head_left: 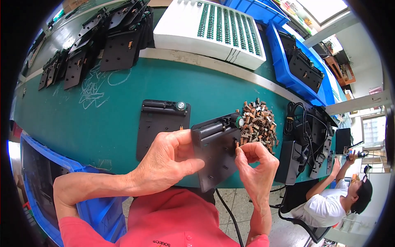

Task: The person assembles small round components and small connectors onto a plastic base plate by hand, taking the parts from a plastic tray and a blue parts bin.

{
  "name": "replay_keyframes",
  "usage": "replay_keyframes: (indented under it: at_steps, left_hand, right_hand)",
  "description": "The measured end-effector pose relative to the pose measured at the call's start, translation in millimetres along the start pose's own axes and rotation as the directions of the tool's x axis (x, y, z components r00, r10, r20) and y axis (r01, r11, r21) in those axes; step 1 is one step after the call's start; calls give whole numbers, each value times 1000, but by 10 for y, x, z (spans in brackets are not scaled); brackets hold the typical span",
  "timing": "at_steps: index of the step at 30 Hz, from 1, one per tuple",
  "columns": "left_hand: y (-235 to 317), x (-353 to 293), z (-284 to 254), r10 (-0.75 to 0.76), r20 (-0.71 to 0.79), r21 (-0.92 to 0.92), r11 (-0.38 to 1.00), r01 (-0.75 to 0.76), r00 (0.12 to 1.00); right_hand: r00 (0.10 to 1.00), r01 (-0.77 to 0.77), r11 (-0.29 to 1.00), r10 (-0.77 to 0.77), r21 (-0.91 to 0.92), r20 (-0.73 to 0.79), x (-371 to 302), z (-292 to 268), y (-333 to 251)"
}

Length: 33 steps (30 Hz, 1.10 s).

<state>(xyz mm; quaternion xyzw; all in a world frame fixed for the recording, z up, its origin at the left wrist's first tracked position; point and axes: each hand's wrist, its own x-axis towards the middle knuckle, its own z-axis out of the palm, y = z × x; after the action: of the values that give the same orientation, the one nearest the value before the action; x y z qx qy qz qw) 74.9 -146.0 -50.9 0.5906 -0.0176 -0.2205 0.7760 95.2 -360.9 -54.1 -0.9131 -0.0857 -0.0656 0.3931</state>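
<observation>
Left hand: the left hand (164, 159) is partly closed, gripping the panel's left side with the thumb on its front face and the fingers behind the edge.
Right hand: the right hand (258, 166) has thumb and forefinger pinched nearly together at the panel's right edge, the other fingers curled; whether it grips the small piece or only touches it, I cannot tell.
Held panel: a flat black plastic panel (216, 162) with a thick tubular top end is tilted between the two hands, a round green-rimmed part (240, 121) at its top corner, above the right fingertips.
Small piece: a tiny copper-coloured piece (237, 144) sits just at the right fingertips.
Loose pile: a heap of small brown, copper and grey pieces (259, 123) lies just beyond the right hand.
Second panel: a similar black panel with a round clear lens (160, 125) lies flat just beyond the left hand.
Surface: the green tabletop (111, 127) spreads beyond both hands.
Far side: a white foam block with rows of round green parts (177, 33) stands well beyond the hands.
Right of right hand: coiled black cables (300, 119) lie beside a dark grey box (290, 160).
Left of left hand: a blue plastic crate (37, 144) stands below the forearm's far side.
</observation>
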Motion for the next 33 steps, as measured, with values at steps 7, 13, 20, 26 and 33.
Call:
replay_keyframes:
  at_steps: [7, 13, 20, 26, 33]
  left_hand:
    - [12, 15, 21, -17, -59, -86, 996, 12, 998]
    - [13, 12, -40, -35, -31, -84, 996, 32, 999]
    - [46, 33, -12, -69, -89, -126, 990, 58, 994]
    - [127, 47, 75, -122, -139, -63, 991, 114, 983]
    - [78, 17, 145, -80, -45, -67, 995, 76, 996]
  right_hand:
    - [999, -34, 998, 35, 48, -8, -34, -30, 13]
    - [991, -119, 985, 125, 123, -40, -110, -140, 50]
    - [962, -262, 885, 270, 386, 34, -287, -238, 273]
    - [796, -604, 472, 321, 642, 513, -323, -279, 327]
    - [850, -527, 266, 163, 807, 501, -491, -363, 437]
